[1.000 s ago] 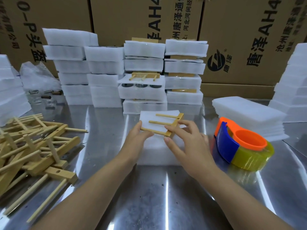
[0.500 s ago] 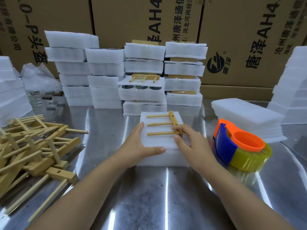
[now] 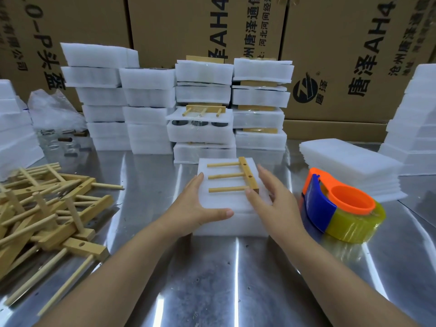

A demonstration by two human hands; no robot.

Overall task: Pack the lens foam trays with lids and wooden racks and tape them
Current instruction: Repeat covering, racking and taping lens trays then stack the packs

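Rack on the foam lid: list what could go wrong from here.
1. The rack lies loose and untaped on the lid; it may slide if the tray shifts.
2. The right hand is open beside the rack's bar; reaching for the tape dispenser could knock the rack askew.

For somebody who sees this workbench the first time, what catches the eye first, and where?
The orange and blue tape dispenser stands out most, at the right of the metal table. In the centre, the left hand and the right hand flank a wooden rack lying on a white foam tray. A loose pile of racks lies at the left.
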